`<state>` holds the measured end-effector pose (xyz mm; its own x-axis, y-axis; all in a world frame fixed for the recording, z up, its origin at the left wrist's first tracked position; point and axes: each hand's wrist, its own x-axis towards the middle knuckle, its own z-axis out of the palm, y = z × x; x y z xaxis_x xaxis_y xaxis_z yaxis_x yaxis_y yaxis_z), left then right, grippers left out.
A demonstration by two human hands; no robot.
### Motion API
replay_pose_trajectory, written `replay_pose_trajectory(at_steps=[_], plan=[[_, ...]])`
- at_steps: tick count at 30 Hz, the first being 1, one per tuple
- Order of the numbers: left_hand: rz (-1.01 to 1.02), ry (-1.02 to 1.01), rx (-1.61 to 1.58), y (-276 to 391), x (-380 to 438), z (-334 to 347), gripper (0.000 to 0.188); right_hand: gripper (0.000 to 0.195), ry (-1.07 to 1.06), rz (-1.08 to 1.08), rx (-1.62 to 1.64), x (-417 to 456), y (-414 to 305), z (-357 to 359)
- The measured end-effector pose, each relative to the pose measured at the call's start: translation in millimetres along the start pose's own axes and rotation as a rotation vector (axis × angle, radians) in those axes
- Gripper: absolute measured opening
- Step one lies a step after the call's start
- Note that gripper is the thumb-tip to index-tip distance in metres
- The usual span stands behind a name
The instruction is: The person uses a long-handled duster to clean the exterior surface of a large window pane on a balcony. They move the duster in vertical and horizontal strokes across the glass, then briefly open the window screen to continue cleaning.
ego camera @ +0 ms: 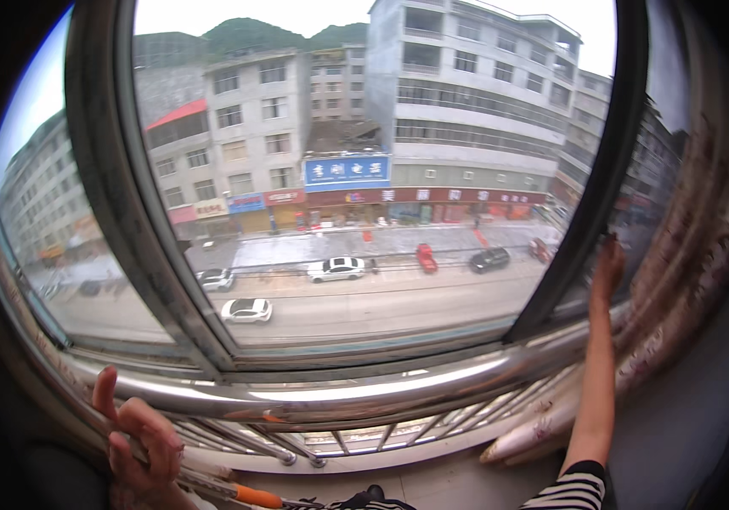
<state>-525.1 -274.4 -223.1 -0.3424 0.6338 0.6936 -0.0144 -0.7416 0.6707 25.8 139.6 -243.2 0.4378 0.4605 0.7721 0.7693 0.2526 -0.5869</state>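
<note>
My right hand [610, 264] is raised at the right against the window glass, beside the dark window frame [600, 159]; its fingers are small and blurred, and I cannot tell whether they hold anything. At the lower left my left hand [144, 440] is lifted with its fingers apart and partly bent, near the steel railing [364, 398]. Just right of that hand, low in the picture, lies an orange handle [257, 496] on a pale shaft. The left palm is partly cut off by the bottom edge.
A patterned curtain [696, 255] hangs at the right, its hem [524, 437] near the railing bars. Tiled floor [428, 478] shows below. Beyond the window lie a street [364, 312] with several vehicles and multi-storey buildings with shop signs.
</note>
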Motion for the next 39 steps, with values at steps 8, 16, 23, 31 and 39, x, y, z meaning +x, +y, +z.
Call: replay_pose_trajectory(at_steps=[8,16,23,31,39], plan=[[-0.021,-0.008,-0.001,12,-3,4,0.058,0.045,0.002,-0.065,0.039,63,72,20],[-0.089,0.001,-0.116,3,7,-14,0.062,0.034,0.071,-0.274,0.26,-7,-58,-4],[-0.185,0.079,-0.128,11,11,-30,0.06,0.011,-0.25,-0.967,0.413,-148,-314,-43],[-0.307,0.084,-0.179,32,2,-69,0.057,0.023,-0.381,-1.5,0.57,-274,-472,42],[-0.334,0.03,-0.201,41,-10,-104,0.055,0.019,-0.141,-1.845,0.365,-302,-561,67]])
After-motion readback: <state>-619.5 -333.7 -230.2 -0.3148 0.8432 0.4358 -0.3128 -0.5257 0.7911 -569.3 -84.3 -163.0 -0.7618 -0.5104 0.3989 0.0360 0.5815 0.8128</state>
